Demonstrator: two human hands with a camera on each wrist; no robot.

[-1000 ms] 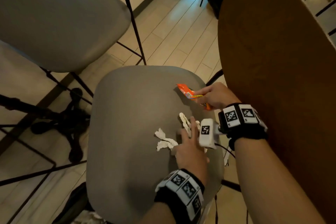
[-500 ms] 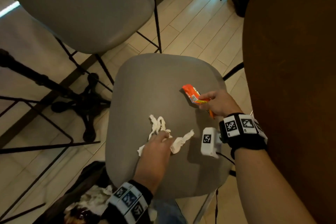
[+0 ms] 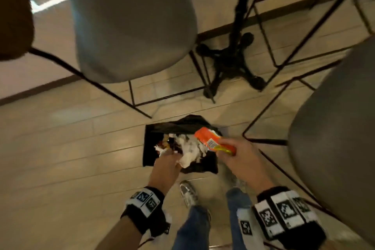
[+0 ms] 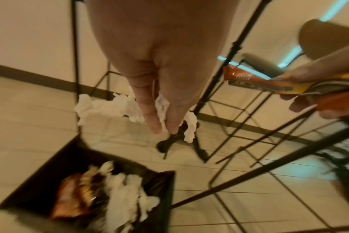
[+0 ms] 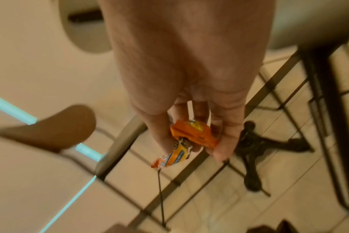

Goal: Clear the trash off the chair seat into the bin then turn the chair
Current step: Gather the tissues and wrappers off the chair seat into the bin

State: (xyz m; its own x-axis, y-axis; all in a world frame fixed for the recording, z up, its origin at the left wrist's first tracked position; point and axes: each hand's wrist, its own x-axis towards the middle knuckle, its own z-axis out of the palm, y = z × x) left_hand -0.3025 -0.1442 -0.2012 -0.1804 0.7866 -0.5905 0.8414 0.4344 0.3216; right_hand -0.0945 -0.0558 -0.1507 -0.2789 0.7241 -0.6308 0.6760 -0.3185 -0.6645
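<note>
Both hands have left the chair seat [image 3: 334, 148] and now hang over the bin [image 3: 149, 148], left hand [image 3: 165, 168] pinching tissue [image 4: 114, 107], right hand [image 3: 241, 160] gripping the orange wrapper [image 3: 209, 140], so dropping comes next.

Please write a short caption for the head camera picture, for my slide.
Left hand holds white tissue and right hand an orange wrapper above the black bin.

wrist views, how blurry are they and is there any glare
Left wrist view: the bin and its trash are smeared by motion, while the tissue is fairly clear. Right wrist view: soft throughout, the orange wrapper blurred. Both show bright cyan light streaks rather than glare on the things held.
</note>
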